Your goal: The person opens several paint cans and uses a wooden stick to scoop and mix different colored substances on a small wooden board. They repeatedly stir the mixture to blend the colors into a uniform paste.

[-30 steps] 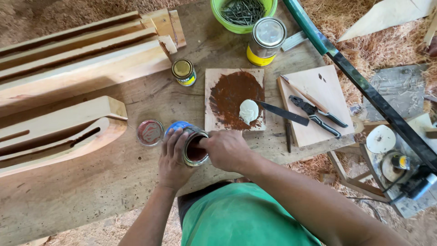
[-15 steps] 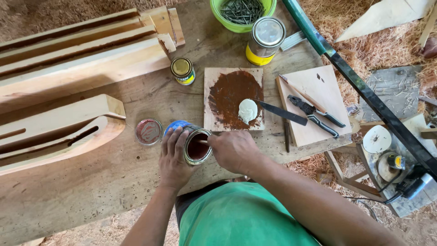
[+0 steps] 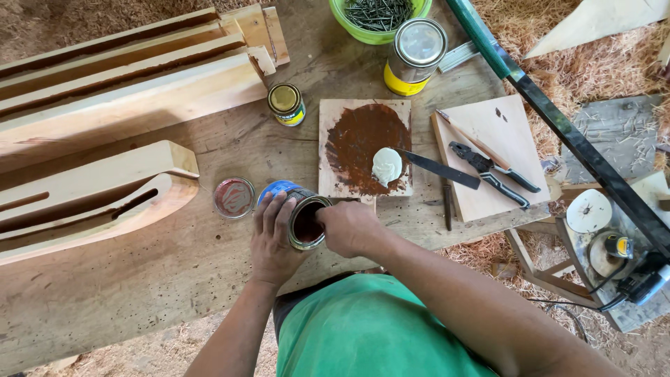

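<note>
Your left hand (image 3: 273,237) was wrapped around the open blue can (image 3: 301,216), tipping it toward you. Your right hand (image 3: 352,227) was closed at the can's rim; I could not tell what its fingers pinched. The can's round lid (image 3: 234,197) lay just left of your grip, and the stained mixing board (image 3: 365,148) just past it. Tipped too far, the brown stuff inside could spill onto the workbench (image 3: 174,279).

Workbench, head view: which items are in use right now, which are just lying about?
In use:
- open can, tilted, left hand round it, right hand at its rim
- can lid beside it
- board with brown and white paste

Lying about:
- pliers
- green bowl of nails
- two closed cans
- wood pieces
</note>
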